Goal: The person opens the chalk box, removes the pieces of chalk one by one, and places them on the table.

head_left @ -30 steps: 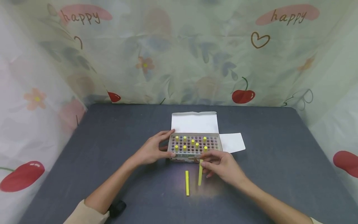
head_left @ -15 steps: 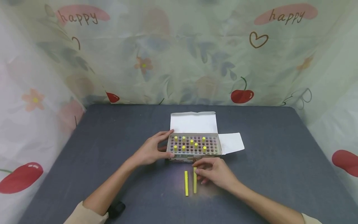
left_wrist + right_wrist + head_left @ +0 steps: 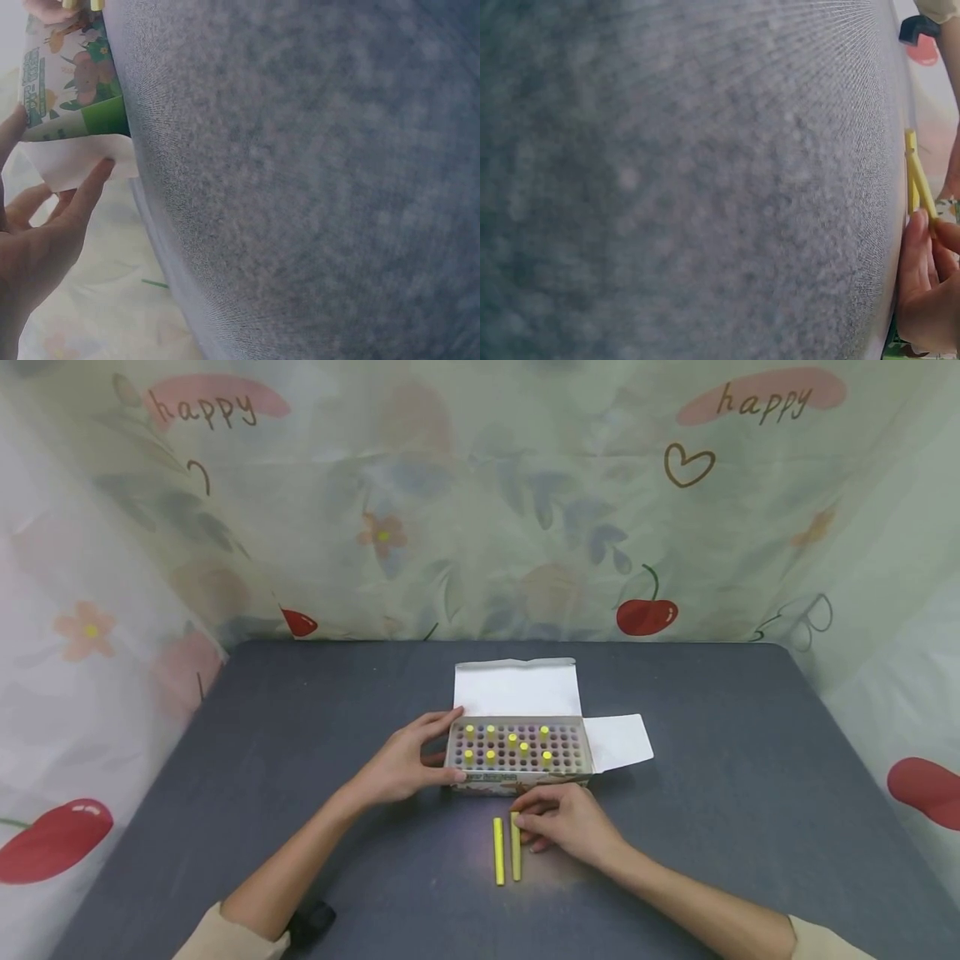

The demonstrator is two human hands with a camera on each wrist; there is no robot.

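Note:
In the head view, an open chalk box (image 3: 487, 786) sits mid-table, several yellow chalk sticks standing in its perforated tray. My left hand (image 3: 401, 764) holds the box's left end, thumb at the front corner and fingers toward the back. Just in front of the box, my right hand (image 3: 573, 822) pinches the upper end of a yellow chalk stick (image 3: 516, 858), which slants down toward the table. A second chalk stick (image 3: 498, 853) lies close to its left. In the left wrist view, the box's printed side (image 3: 82, 71) shows animals and a green band.
The box's white lid (image 3: 517, 689) is folded back behind it, and a white side flap (image 3: 618, 743) sticks out right. A dark table (image 3: 712, 760) extends around, backed by patterned curtains (image 3: 450, 485). A black object (image 3: 311, 922) is near the left forearm.
My right hand has come away from the box front, moving left and toward me with its chalk stick, now beside the lying one. The left hand stays at the box; the view shifts slightly.

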